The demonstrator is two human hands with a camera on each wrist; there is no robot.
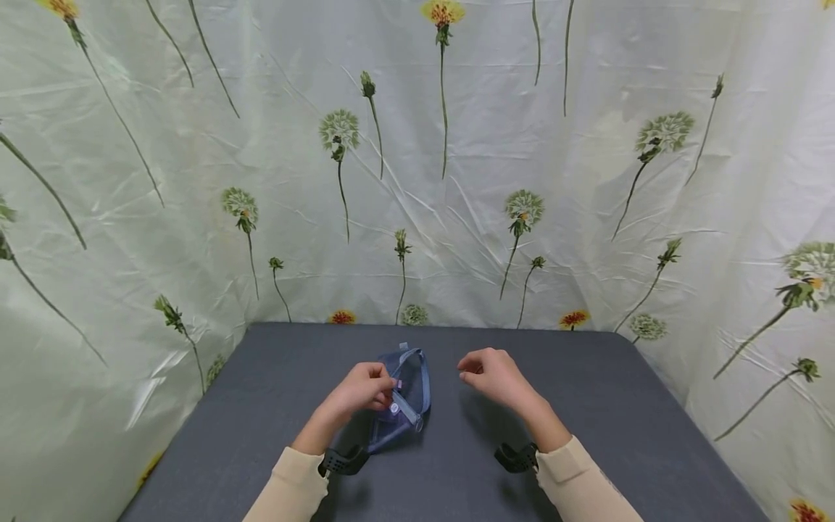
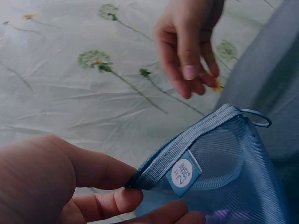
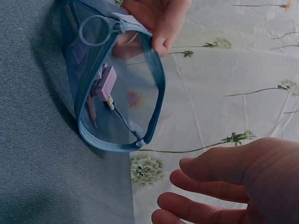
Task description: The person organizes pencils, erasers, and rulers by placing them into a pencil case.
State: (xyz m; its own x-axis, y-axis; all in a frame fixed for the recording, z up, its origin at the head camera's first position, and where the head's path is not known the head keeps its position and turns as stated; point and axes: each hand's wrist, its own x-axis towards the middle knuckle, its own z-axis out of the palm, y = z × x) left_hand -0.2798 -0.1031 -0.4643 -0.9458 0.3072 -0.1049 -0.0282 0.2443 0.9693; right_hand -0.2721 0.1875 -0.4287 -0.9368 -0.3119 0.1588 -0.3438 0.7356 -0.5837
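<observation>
My left hand [image 1: 361, 386] pinches the zipped edge of a blue mesh pouch [image 1: 425, 380] between thumb and fingers. The pouch mouth gapes wide, facing my right hand in the right wrist view. Inside lie a purple block-like item [image 3: 106, 84] and a slim pointed item [image 3: 92, 112], seen through the opening. Its zip pull [image 3: 117, 26] carries a round ring. A small tag with a white disc [image 2: 182, 174] sits by the zip in the left wrist view. Apart from the pouch, to its right, my right hand [image 1: 499, 377] hovers over the table with relaxed fingers, holding nothing.
A dark grey table [image 1: 587, 435] lies under both hands. Behind and beside it hangs a pale curtain [image 1: 470, 239] printed with dandelions. Each wrist wears a black band, such as the right band [image 1: 515, 458].
</observation>
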